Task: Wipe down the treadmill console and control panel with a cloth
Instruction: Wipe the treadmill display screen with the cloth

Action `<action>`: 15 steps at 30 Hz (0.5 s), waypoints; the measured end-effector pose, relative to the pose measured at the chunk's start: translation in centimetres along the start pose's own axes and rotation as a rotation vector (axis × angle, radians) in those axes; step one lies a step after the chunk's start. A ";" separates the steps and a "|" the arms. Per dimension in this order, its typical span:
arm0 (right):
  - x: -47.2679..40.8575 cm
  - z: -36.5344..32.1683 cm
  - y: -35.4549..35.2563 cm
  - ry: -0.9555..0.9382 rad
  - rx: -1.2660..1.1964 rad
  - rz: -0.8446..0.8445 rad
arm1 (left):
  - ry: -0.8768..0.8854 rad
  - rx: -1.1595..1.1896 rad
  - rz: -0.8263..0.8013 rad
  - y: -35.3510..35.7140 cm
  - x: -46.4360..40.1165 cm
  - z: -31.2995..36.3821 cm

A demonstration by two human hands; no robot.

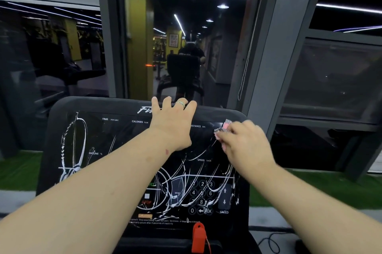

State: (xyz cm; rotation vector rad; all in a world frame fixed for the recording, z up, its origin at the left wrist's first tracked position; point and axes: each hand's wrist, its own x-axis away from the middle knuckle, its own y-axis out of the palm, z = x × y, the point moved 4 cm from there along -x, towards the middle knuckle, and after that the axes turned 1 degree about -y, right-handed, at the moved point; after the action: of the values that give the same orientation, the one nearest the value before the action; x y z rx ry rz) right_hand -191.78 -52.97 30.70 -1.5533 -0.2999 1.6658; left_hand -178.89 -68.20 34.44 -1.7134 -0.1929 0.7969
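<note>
The cloth (223, 127) is mostly buried under the right hand (246, 142), which is blurred. The left hand (172, 123) covers the console's (62, 129) brand name.

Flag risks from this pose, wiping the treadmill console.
1. Cloth sits at the console's upper right; white smears on the left may be missed.
2. Sweeping down could press the keypad or speed arrows.
3. Right hand could snag the red safety key.
</note>
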 end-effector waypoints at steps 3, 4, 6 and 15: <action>3.1 -3.0 1.4 -0.211 -0.013 -0.064 | 0.002 -0.009 0.009 0.0 0.1 0.0; 3.0 -2.7 1.3 -0.268 0.004 -0.089 | 0.003 -0.009 0.007 0.1 0.1 0.1; 0.7 -0.4 0.5 -0.199 0.030 -0.070 | 0.004 -0.010 0.001 0.0 0.1 0.1; 0.9 -0.6 0.7 -0.188 0.016 -0.075 | 0.004 -0.015 -0.002 0.0 0.1 0.0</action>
State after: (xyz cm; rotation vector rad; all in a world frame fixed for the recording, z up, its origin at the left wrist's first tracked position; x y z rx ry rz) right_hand -191.40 -53.04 29.42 -1.3588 -0.4365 1.7540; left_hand -178.82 -68.13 34.40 -1.7285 -0.1988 0.7927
